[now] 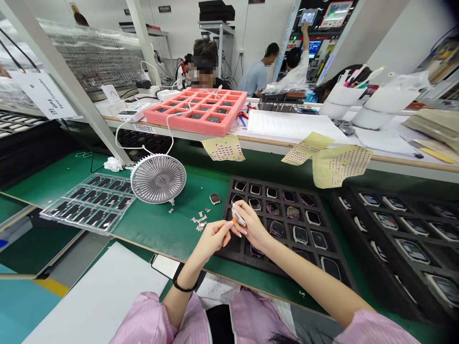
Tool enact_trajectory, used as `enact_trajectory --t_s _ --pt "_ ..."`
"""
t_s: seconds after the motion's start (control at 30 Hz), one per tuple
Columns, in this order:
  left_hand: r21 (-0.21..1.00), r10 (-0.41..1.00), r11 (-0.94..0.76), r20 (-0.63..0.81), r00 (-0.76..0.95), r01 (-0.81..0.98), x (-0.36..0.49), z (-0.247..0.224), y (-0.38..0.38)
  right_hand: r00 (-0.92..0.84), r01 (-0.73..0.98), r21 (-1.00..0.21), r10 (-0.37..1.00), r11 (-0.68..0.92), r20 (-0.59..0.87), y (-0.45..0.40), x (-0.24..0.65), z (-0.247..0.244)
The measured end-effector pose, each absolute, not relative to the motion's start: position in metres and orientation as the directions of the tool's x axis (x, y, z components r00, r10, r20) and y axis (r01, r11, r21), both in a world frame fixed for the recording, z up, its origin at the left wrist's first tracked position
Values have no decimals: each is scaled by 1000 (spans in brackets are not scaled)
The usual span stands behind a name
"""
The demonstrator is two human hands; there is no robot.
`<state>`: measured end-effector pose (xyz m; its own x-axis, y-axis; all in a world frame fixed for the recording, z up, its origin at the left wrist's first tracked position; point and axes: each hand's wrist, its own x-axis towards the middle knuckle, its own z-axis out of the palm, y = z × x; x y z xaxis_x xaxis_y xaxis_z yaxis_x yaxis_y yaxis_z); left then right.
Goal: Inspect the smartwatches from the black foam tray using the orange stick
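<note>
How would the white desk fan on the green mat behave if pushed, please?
The white desk fan probably feels light for its size. Its narrow foot under the wide round head suggests it could tip easily. Its white cable may tug.

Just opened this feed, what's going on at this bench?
A person is working with both bare hands above a black foam tray of watch-shaped devices. The left hand pinches a slim orange-tipped tool close to a small white piece held by the right hand. One loose device lies on the green mat near paper scraps and a white desk fan. A co-worker sits beyond.
</note>
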<state>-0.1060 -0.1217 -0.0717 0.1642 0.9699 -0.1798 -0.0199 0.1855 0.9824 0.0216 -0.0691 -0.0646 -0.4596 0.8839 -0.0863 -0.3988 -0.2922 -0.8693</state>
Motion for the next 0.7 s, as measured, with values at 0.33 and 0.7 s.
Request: enact_trajectory --t_s 0.33,0.7 --pt "970 971 204 -184 153 -134 -98 -80 -123 -524 -498 -709 825 -499 -213 -73 25 -71" --pt "965 978 197 -205 -29 -173 -105 -80 -116 -379 -225 -967 925 -119 -25 -65 34 -79"
